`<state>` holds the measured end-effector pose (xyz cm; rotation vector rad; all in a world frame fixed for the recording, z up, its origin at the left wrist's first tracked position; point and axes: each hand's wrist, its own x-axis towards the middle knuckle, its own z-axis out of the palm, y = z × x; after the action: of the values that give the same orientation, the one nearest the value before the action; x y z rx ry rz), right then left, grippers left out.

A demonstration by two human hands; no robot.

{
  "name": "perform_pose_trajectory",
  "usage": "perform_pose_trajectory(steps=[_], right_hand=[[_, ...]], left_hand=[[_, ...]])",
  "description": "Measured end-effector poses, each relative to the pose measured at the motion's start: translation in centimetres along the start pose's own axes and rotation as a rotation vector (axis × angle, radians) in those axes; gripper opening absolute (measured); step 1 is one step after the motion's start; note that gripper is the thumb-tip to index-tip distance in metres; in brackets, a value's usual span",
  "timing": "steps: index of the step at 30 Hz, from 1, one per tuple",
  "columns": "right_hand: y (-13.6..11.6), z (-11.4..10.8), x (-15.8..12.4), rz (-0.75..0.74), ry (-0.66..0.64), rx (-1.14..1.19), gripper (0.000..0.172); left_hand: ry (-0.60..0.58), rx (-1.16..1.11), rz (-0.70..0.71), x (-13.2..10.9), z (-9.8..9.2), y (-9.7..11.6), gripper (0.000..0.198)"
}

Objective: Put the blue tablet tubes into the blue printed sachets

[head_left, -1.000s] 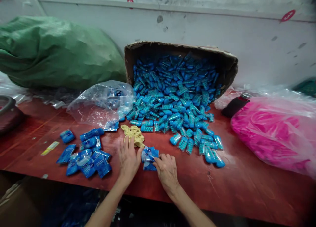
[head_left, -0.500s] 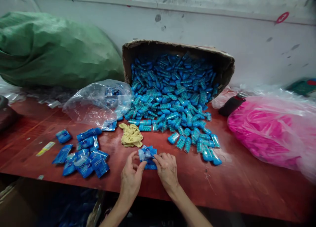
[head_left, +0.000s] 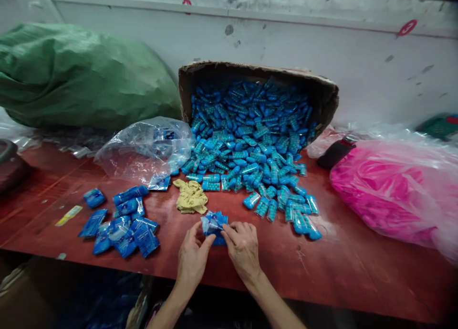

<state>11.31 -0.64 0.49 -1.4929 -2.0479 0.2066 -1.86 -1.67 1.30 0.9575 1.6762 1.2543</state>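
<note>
My left hand [head_left: 192, 256] and my right hand [head_left: 242, 249] meet at the near edge of the red table [head_left: 358, 267]. Both pinch a small stack of blue printed plastic packets [head_left: 213, 224] that lies between them. Just beyond the packets lies a crumpled yellow cloth [head_left: 191, 196]. Behind it a tipped cardboard box [head_left: 322, 92] spills a heap of small blue items [head_left: 250, 143] onto the table. A group of filled blue packets [head_left: 121, 224] lies to the left of my left hand.
A clear plastic bag [head_left: 143, 150] holding blue packets lies left of the heap. A big green sack [head_left: 78, 76] fills the back left. A pink plastic bag [head_left: 390, 190] and a dark object [head_left: 334, 153] sit on the right. A white wall [head_left: 375, 66] backs the table.
My left hand came off the yellow cloth and moved right to the blue packets, where it now pinches them with my right hand. The right hand stayed in place.
</note>
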Motion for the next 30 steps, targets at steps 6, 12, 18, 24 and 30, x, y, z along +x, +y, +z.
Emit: perform_pose_trajectory(steps=[6, 12, 18, 24, 30], right_hand=[[0.4, 0.0, 0.3, 0.142, -0.023, 0.277, 0.035], [0.4, 0.2, 1.8, 0.313, -0.141, 0.504, 0.019], [0.2, 1.3, 2.1, 0.349, -0.125, 0.196, 0.017], [0.1, 0.1, 1.5, 0.284, -0.041, 0.026, 0.026], [0.2, -0.2, 1.0, 0.459, -0.216, 0.856, 0.021]], left_hand=[[-0.146, -0.116, -0.217, 0.8, 1.2, -0.6, 0.023], [-0.208, -0.254, -0.321, 0.7, 1.5, -1.5, 0.033], [-0.258, -0.353, -0.453, 0.0, -1.0, -1.5, 0.033], [-0.122, -0.421, -0.427, -0.4, -1.3, -1.5, 0.032], [-0.134, -0.381, -0.315, 0.3, 0.7, -1.2, 0.028]])
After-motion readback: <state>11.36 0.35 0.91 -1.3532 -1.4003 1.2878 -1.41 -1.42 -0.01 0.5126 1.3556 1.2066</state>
